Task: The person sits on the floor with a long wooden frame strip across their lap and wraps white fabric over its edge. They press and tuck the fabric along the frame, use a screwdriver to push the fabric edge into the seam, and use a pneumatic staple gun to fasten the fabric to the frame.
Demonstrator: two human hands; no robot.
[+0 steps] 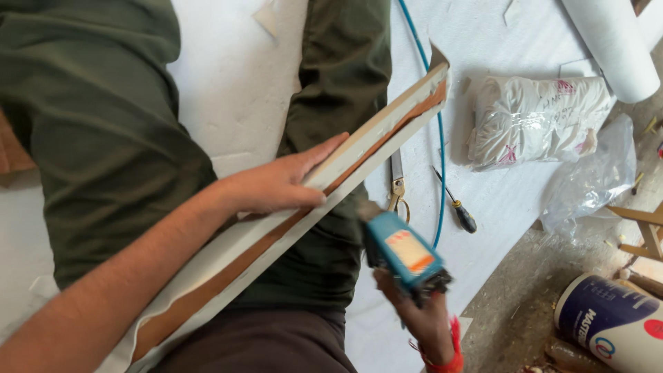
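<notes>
Left hand [280, 185] pressing flat, fingers spread, on the canvas frame [304, 221] lying across the lap; right hand [421, 318] gripping blue staple gun [404, 252]; frame could be slipping, misfiring near fingers

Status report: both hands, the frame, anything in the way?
Left hand flat on canvas frame. Right hand grips blue staple gun. Scissors, screwdriver beside.

Blue staple gun [402, 254] with an orange-and-white label, lower middle. Blue hose [438, 138] on the white sheet [228, 83]. Olive green trousers [103, 138], upper left. The frame [290, 228] shows white canvas over brown wood. Red wristband [452, 352] at the bottom.
</notes>
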